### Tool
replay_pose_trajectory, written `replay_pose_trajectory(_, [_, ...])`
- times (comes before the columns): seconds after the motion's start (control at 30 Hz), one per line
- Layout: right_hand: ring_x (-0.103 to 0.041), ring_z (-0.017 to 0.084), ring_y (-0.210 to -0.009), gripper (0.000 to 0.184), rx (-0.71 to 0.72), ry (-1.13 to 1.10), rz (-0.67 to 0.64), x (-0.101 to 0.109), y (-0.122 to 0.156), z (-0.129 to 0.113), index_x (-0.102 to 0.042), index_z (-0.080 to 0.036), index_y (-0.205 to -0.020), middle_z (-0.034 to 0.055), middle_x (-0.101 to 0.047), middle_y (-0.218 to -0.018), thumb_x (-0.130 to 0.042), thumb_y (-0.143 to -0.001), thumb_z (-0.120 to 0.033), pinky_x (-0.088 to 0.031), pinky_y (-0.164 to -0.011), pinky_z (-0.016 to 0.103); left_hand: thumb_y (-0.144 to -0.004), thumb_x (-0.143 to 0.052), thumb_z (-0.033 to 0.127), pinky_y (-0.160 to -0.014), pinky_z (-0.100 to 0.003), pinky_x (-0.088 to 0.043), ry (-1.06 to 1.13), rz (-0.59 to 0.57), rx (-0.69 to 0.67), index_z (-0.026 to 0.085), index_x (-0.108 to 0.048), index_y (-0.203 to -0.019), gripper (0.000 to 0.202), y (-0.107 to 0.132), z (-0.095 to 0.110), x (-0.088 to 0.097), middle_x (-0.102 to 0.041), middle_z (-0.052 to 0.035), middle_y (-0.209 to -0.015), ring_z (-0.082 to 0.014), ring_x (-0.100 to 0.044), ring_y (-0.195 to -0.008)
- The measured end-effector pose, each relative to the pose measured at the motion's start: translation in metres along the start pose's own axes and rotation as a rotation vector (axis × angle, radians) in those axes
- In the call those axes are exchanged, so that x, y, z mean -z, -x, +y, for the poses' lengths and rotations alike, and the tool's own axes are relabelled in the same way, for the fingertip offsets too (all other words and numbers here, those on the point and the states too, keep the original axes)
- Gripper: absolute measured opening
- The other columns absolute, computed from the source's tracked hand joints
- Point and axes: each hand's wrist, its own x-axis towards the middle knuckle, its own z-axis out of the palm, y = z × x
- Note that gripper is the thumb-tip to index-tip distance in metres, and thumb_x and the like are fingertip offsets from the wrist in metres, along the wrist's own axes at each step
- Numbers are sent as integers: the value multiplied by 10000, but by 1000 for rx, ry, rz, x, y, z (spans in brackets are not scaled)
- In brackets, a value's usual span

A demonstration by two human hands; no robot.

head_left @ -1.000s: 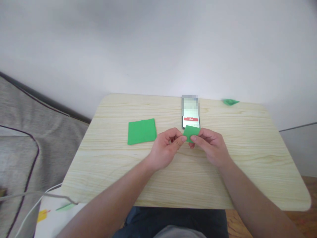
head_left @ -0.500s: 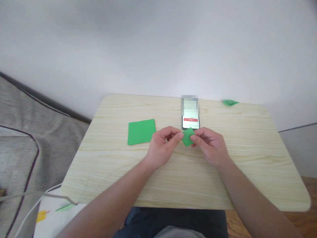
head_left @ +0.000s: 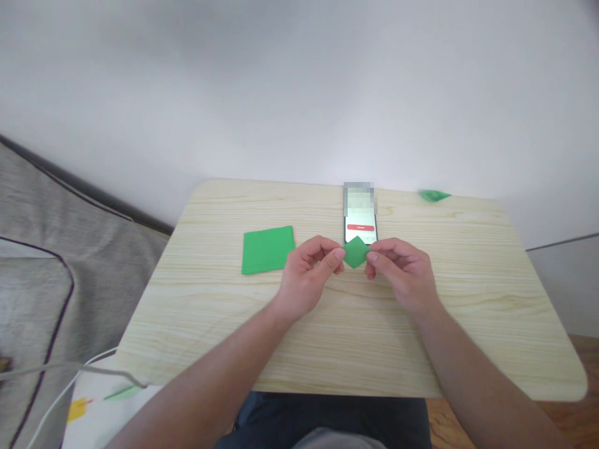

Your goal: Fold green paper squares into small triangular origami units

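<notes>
A small piece of folded green paper (head_left: 356,252), diamond-shaped from above, is held up between my two hands. My left hand (head_left: 309,269) pinches its left corner between thumb and fingers. At the opposite corner, my right hand (head_left: 401,271) has the same kind of pinch. Just behind the paper lies a phone (head_left: 360,215) with a lit screen and a red bar; its lower edge is partly covered. A stack of green paper sheets (head_left: 267,249) rests on the table, left of and partly behind my left hand.
The pale wood-grain table (head_left: 196,324) has its back edge at a white wall (head_left: 299,93). A folded green paper leaf (head_left: 434,196) lies at the back right. On the left are a grey sofa (head_left: 107,262) and a cable (head_left: 93,369).
The small green paper has turned so that its corners point left and right. My right hand has shifted slightly right, moving its pinch to the right corner.
</notes>
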Motion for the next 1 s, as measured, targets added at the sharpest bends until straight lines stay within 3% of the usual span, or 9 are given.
replay_pose_trajectory(0.27, [-638, 149, -594, 100, 1, 50, -6, 1, 1, -1, -741, -217, -937, 5, -715, -676, -759, -881, -298, -526, -579, 293, -877, -745, 423, -687, -265, -471, -30, -4, 15, 165, -718, -839, 262, 0, -2, 3, -650, -22, -758, -136, -573, -717])
replay_pose_trajectory(0.67, [-633, 148, -623, 62, 18, 7, -56, 2, 1, -1, -724, -214, -946, -1, -702, -702, -723, -907, -262, -525, -628, 302, -833, -791, 394, -714, -278, -486, 82, -119, 71, 176, -741, -959, 256, 2, 3, 0, -660, -27, -827, -139, -576, -744])
replay_pose_trajectory(1.0, [-626, 141, -623, 82, 23, -44, -76, 0, 0, -2, -731, -219, -934, -3, -687, -702, -752, -909, -295, -514, -629, 294, -850, -772, 344, -711, -270, -434, -26, -174, 27, 175, -734, -1032, 251, 2, 2, 3, -648, -36, -843, -154, -560, -787])
